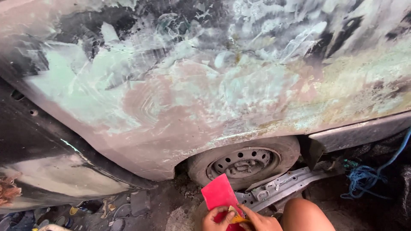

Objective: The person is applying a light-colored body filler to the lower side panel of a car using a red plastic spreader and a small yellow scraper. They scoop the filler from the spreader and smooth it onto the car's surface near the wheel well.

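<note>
Wheel (244,162) and sanded car panel (192,85) stand beyond hands gripping red spreader (219,193).

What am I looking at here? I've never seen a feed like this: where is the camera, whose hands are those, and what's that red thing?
There is one picture, from a camera worn on a person's head, looking down. No machine: just two bare hands at the bottom edge. The left hand holds a flat red card. The right hand pinches a small yellow piece against the card's lower end. A bare knee shows beside them. Filling most of the view is a car panel, sanded and patched in pale green and pink. Below it sit a wheel with a steel rim, a loose grey metal part on the dirt ground, and blue rope at the right.
</note>
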